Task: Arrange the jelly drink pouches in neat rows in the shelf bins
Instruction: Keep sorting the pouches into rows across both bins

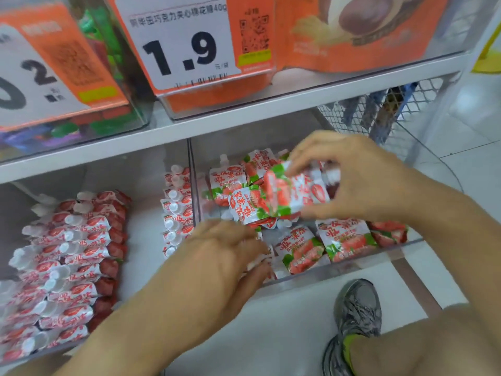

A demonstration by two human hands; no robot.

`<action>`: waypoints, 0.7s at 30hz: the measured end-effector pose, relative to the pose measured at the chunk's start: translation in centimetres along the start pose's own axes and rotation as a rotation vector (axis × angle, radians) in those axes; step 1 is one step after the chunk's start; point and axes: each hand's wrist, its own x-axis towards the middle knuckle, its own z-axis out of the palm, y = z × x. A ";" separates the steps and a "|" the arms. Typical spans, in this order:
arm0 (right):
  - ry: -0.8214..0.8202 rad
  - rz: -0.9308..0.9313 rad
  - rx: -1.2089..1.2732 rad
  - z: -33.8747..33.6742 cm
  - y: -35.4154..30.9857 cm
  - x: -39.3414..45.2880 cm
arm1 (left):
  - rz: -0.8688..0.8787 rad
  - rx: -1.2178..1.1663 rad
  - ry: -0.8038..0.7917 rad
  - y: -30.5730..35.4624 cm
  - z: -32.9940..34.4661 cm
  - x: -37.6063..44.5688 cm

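White metal shelving unit (244, 109), two tiers in view, its upper board running slantwise across the frame. Upper tier: clear plastic boxes (141, 104) fronted by orange-and-white price cards, one (179, 42) printed "1.9", another (35, 77) partly cut off at the left; a large orange snack packet (366, 31) to the right. Right of the unit, a white wire mesh panel (379, 109) and pale glossy tiled floor (474, 126) in even, bright light.

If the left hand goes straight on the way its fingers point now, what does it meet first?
Probably the loose jelly pouches lying in the right bin. The left hand points up and right into that bin, fingertips already at its pouches; motion blur hides whether they touch.
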 end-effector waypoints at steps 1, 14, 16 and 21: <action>0.030 -0.054 -0.011 0.6 -0.4 0.8 | -0.038 0.008 0.115 -0.5 0.0 -0.4; -0.487 0.191 0.697 5.4 -1.9 5.5 | -0.380 -0.401 0.412 -2.6 1.0 -2.2; -0.300 0.175 0.403 6.6 -1.3 6.1 | -0.400 -0.395 0.368 -2.3 1.0 -2.3; -0.337 0.039 -0.192 8.4 -0.9 8.1 | -0.419 -0.380 0.317 -2.2 1.3 -2.5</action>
